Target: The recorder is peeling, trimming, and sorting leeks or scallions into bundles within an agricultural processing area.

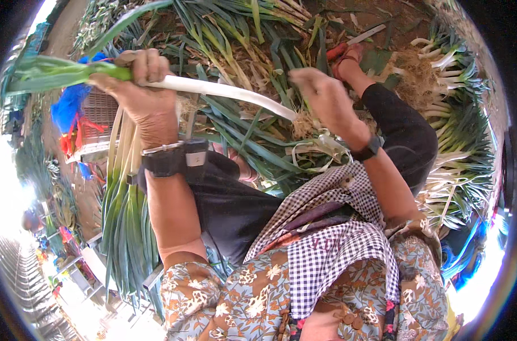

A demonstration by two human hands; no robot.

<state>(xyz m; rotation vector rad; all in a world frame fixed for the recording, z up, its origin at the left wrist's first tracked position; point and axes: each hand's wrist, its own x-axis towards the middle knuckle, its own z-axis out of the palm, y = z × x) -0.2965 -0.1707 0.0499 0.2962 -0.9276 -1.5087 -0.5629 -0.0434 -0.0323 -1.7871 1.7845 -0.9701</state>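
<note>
A long leek [224, 91] lies slantwise across the view, its white shaft running down to the right and its green leaves to the left. My left hand [142, 91] is closed round it where white turns to green. At the other end, the tangled roots [305, 124] hang beside my right hand [325, 102]. That hand is smeared by motion, so whether its fingers hold anything is unclear. A bundle of leeks [127, 227] lies at my left, below my left forearm.
Leek leaves and trimmings [230, 45] cover the ground ahead. A knife [365, 35] with a red handle lies beside my foot [349, 61]. Many leeks with white roots [449, 113] are piled along the right. Blue and red strands [71, 111] hang near a slatted crate [96, 116].
</note>
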